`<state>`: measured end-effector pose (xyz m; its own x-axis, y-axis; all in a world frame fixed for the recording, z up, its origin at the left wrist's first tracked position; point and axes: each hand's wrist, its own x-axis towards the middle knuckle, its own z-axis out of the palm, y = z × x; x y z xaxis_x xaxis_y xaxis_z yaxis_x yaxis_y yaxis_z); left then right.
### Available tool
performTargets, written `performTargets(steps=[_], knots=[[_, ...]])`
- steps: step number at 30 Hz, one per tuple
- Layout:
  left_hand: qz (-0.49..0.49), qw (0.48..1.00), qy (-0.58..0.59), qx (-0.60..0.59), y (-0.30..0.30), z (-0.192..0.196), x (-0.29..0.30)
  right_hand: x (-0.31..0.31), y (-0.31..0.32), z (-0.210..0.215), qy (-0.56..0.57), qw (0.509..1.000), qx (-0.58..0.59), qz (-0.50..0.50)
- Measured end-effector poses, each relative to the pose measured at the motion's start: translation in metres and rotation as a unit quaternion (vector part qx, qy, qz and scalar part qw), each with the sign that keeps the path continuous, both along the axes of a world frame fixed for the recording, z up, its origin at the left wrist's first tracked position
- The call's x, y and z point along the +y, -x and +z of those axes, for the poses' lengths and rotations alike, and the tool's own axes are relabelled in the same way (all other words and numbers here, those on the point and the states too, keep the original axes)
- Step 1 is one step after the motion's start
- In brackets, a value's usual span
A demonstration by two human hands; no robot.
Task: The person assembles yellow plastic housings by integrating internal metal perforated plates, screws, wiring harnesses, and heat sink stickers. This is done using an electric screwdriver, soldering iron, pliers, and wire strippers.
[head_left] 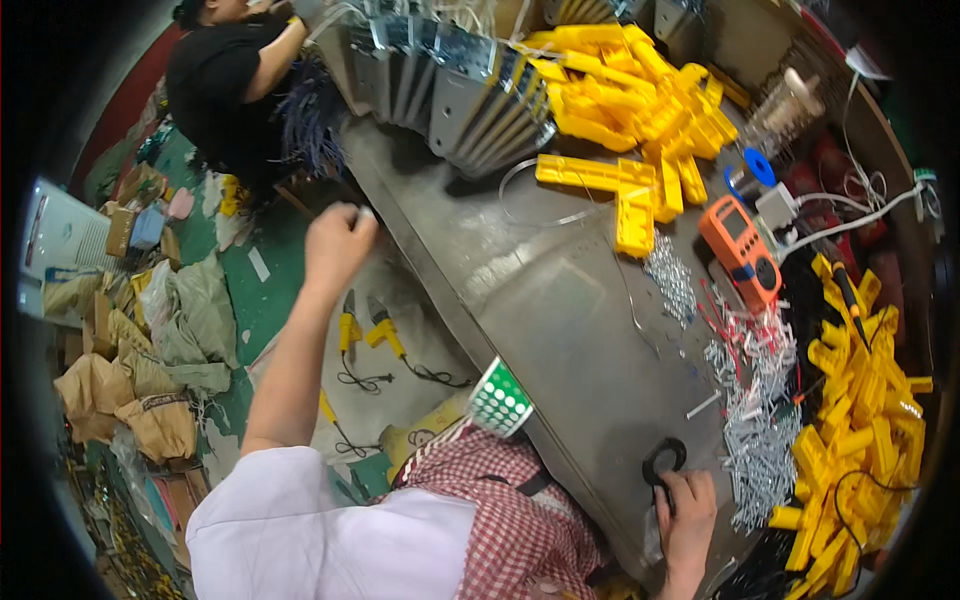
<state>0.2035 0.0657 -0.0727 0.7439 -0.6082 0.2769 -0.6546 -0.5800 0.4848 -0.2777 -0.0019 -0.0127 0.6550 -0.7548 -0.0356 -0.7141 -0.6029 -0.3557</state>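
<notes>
Grey metal workbench (540, 300) runs on a diagonal through a cluttered workshop with a green floor (262, 300).

Right hand (688, 515) rests at the bench's near edge, fingers curled on a black ring-shaped part (664, 461), touching its lower side; cannot tell whether it grips the ring. Just to the right, a loose heap of small silver metal pieces (758, 440), then a pile of yellow plastic parts (855, 440) with black wires.

Left hand (338, 243) is raised off the bench's left edge, closed to a loose fist, something small and pale pinched at the fingertips; too small to identify. Below it on the floor, yellow-handled tools (368, 332) with black cords.

Further up the bench: orange handheld meter (742, 250), second heap of yellow plastic pieces (630, 100), row of folded grey metal brackets (450, 90). Another person in a black top (215, 90) at the far end. Brown sacks (130, 395) along the left floor.
</notes>
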Motion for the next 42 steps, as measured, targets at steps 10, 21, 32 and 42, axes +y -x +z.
performTargets(steps=[10, 21, 32, 42], knots=[[-0.066, 0.972, 0.222, 0.038, 0.018, 0.038, -0.109, 0.023, 0.004, 0.0, -0.024, 0.991, -0.041, -0.126], [-0.69, 0.714, -0.118, 0.019, 0.195, 0.053, -0.069, 0.029, 0.004, -0.018, 0.05, 0.985, -0.077, -0.149], [-0.697, 0.619, -0.121, -0.342, 0.319, 0.055, -0.059, 0.043, 0.032, -0.034, 0.111, 0.967, -0.08, -0.216], [-0.729, 0.68, 0.052, 0.051, 0.323, 0.035, -0.086, 0.046, 0.036, -0.044, -0.146, 0.797, -0.494, -0.315]])
